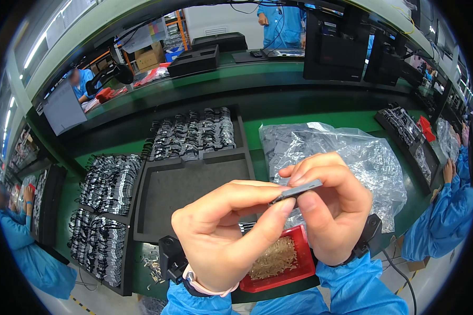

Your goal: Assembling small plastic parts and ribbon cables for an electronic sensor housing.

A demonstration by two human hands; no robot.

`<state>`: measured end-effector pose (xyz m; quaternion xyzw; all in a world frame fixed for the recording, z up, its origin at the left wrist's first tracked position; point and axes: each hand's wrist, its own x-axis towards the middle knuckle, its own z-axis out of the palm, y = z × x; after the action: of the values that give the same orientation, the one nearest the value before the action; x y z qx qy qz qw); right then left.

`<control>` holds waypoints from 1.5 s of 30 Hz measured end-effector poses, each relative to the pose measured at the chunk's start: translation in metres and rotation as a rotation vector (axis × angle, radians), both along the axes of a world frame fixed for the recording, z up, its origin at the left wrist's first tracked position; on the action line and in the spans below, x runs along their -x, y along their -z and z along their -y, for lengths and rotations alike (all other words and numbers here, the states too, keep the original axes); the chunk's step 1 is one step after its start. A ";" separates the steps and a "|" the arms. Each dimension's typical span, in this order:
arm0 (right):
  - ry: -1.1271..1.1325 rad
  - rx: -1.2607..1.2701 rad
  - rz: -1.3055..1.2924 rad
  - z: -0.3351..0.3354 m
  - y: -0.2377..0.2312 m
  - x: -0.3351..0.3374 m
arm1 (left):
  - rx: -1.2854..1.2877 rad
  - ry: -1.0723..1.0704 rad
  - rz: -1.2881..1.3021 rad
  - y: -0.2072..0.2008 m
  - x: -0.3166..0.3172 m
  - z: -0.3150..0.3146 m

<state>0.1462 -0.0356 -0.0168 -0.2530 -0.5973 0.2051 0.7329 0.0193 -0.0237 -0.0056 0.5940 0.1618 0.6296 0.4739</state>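
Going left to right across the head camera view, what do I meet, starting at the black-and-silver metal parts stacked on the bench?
Stacked black-and-silver metal parts, left hand, thin grey flat piece between the fingers, right hand, long black parts tray.

own hands (pixel 220 231) (pixel 341 212): 2 | grey held part (pixel 302 188): 1 | red tray (pixel 278 285): 1 | black wrist units (pixel 171 258) (pixel 372 229): 2

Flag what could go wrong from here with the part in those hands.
The small grey part is pinched by the left hand and right hand and might slip. If dropped, it could land among the pale pieces in the red tray nearby. The black unit strapped behind the right hand sits close to the plastic bag and might snag it.
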 end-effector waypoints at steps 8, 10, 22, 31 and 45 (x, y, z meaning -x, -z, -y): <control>-0.040 0.024 -0.018 0.000 0.000 -0.004 | -0.057 0.071 0.050 0.005 -0.006 -0.006; -0.052 0.037 -0.020 -0.001 0.000 -0.004 | -0.107 -0.065 -0.141 0.003 -0.005 -0.006; -0.095 0.102 0.048 0.001 -0.006 -0.009 | -0.281 -0.292 -0.285 -0.008 0.001 -0.002; -0.249 0.282 0.163 0.006 -0.017 -0.021 | -0.374 -0.194 -0.343 -0.002 0.009 -0.012; -0.338 0.205 0.036 0.009 -0.028 -0.073 | -0.380 0.350 -1.351 0.020 -0.002 -0.029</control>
<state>0.2191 -0.0449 0.0110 -0.2261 -0.6201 0.3804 0.6478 0.0211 0.0055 -0.0253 0.9428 0.2097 0.0570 0.2526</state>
